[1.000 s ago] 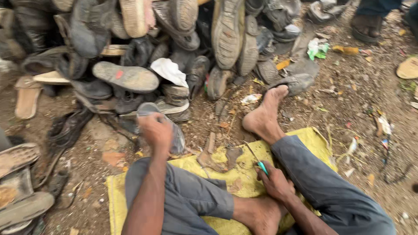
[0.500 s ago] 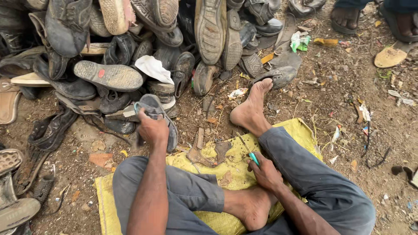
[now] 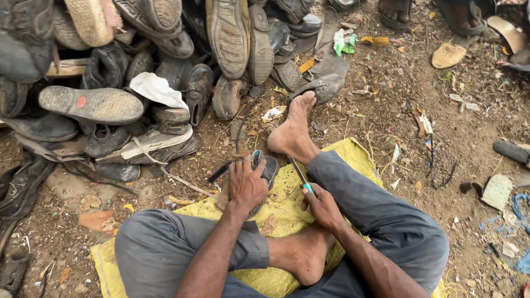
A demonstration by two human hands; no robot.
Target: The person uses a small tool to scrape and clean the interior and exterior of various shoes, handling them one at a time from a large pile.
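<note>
Access around the hands, seated worker on yellow sack point(image 3: 348, 157).
- Ahead and left: heaped pile of worn shoes point(image 3: 165, 60), blocking reach beyond the sack's front edge.
- Centre: left hand point(image 3: 247, 185) closed over a grey sandal point(image 3: 267, 171); right hand point(image 3: 322, 205) just beside it gripping a thin tool point(image 3: 301, 175); only a narrow gap between them.
- Ahead, right of centre: outstretched bare foot point(image 3: 292, 132), barring that path.
- Below: folded leg and foot point(image 3: 303, 254).
- Right: open dirt ground point(image 3: 458, 138), scattered scraps only, passable.
</note>
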